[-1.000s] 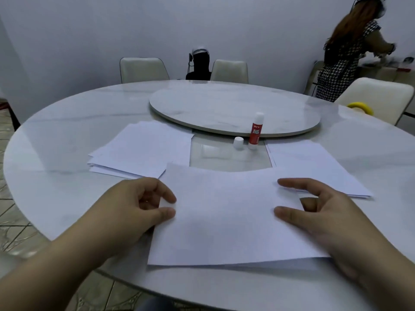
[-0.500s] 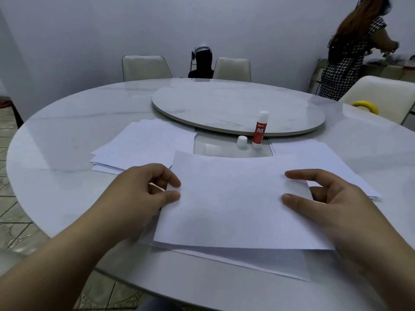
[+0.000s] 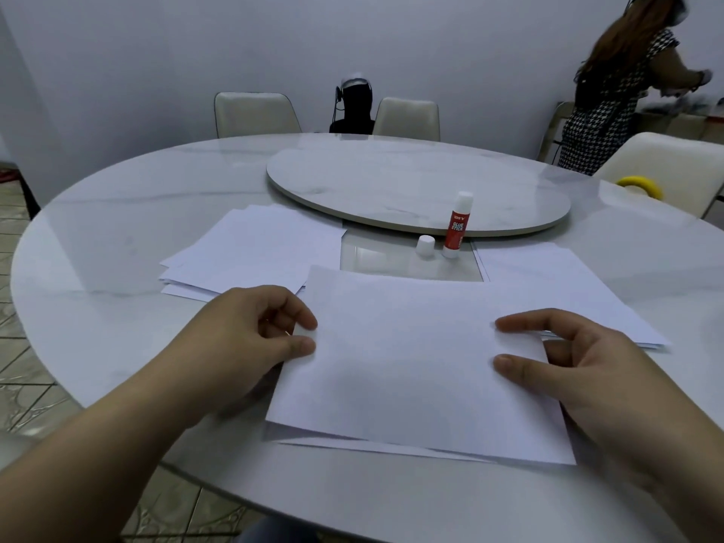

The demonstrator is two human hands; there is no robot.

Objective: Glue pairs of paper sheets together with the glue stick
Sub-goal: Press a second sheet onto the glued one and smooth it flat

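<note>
Paper first: the top sheet sits at lower centre of the frame, over a second sheet whose edge peeks out beneath its near side. Left hand pinches the top sheet's left edge between thumb and forefinger; right hand pinches the right edge the same way, thumb on top. Just above centre, the glue stick stands upright and uncapped on the marble table, its white cap just beside it on the left. 1 loose stack of paper lies at centre left, another stack at centre right, partly under the held sheet. Behind them is a round turntable. In the upper right corner, another person stands, turned away.
</note>
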